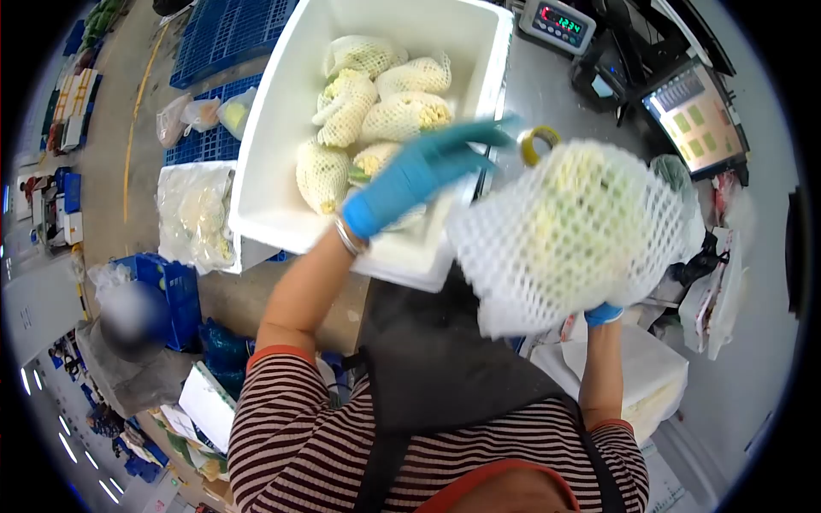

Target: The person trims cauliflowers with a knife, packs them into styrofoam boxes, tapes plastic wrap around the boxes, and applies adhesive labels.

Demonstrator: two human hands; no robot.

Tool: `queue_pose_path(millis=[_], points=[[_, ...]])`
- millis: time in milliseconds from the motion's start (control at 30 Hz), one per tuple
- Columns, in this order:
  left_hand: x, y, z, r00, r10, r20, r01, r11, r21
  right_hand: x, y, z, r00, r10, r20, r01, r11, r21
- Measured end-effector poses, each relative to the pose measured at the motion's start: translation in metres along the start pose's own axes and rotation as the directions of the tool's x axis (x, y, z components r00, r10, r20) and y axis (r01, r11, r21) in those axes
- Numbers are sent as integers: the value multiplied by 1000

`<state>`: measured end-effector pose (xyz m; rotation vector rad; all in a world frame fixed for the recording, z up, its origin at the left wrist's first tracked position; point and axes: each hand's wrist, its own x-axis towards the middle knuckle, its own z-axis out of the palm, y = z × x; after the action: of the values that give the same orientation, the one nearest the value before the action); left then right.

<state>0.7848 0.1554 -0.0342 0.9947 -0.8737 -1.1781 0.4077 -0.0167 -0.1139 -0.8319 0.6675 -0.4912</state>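
Observation:
My right hand [604, 315], in a blue glove, holds up a large cauliflower [590, 201] wrapped in a white foam net [505, 256]. Most of that hand is hidden behind the cauliflower. My left hand [428, 167], also blue-gloved and a little blurred, is held over the right side of a white foam box [267, 128]. Its fingers are stretched out toward the cauliflower, with nothing seen in them. Inside the box lie several pale vegetables in foam nets [346, 107], which look like cauliflowers too.
A scale with a lit display [558, 23] and a tilted screen [697, 120] stand beyond the steel table [543, 90]. A tape roll [539, 145] sits near the cauliflower. On the left are blue pallets [231, 38], a bagged foam box [195, 214] and another person [128, 359].

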Motion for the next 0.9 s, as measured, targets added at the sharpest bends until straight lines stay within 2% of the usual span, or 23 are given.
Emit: queue_pose_path(millis=[67, 100, 133, 200, 233, 267, 367, 400, 433, 467, 500, 567, 633, 667, 733, 800, 833, 900], points=[[28, -25, -92, 963, 4, -271, 66, 966, 249, 48, -16, 34, 997, -66, -29, 65, 998, -17], [44, -44, -136, 939, -24, -342, 120, 958, 260, 72, -26, 53, 995, -98, -35, 97, 994, -43], [63, -72, -182, 901, -144, -408, 273, 921, 278, 97, -38, 74, 991, -132, -31, 129, 988, -88], [102, -122, -245, 897, -160, -412, 356, 815, 458, 151, -59, 123, 979, -205, -2, 199, 954, -224], [126, -143, -261, 913, -131, -386, 359, 705, 611, 177, -68, 152, 972, -235, 19, 228, 920, -319], [151, -161, -272, 920, -122, -372, 361, 631, 687, 203, -78, 190, 966, -255, 46, 247, 850, -465], [227, -223, -304, 936, -175, -305, 348, 343, 872, 266, -76, 274, 913, -378, 152, 346, 524, -778], [256, -293, -336, 958, -102, -270, 288, 358, 888, 286, -68, 295, 886, -412, 214, 384, 391, -837], [263, -291, -333, 948, -119, -297, 319, 311, 895, 305, -60, 308, 860, -403, 312, 434, 256, -864], [264, -289, -328, 941, -62, -333, 336, 294, 895, 325, -47, 311, 845, -400, 355, 455, 191, -870], [264, -291, -326, 935, 15, -355, 335, 293, 895, 342, -34, 312, 826, -376, 420, 453, -2, -892], [257, -291, -322, 903, 215, -371, 300, 303, 905, 366, -10, 318, 875, -239, 421, 339, -319, -885], [240, -284, -307, 823, 464, -326, 204, 294, 934, 386, 8, 326, 960, -25, 280, 231, -499, -835], [229, -281, -296, 774, 568, -280, 133, 287, 949, 396, 20, 321, 956, 18, 291, 252, -558, -791], [217, -275, -271, 771, 605, -199, 36, 271, 962, 419, 47, 304, 967, 37, 252, 219, -625, -749], [213, -281, -246, 939, 323, -117, 28, 268, 963, 437, 76, 278, 973, 54, 224, 199, -684, -702], [210, -281, -236, 984, 166, -71, 24, 266, 964, 445, 90, 269, 971, 64, 230, 206, -709, -675], [198, -276, -216, 981, 42, -188, 165, 315, 934, 464, 113, 261, 972, 107, 208, 220, -724, -654]])
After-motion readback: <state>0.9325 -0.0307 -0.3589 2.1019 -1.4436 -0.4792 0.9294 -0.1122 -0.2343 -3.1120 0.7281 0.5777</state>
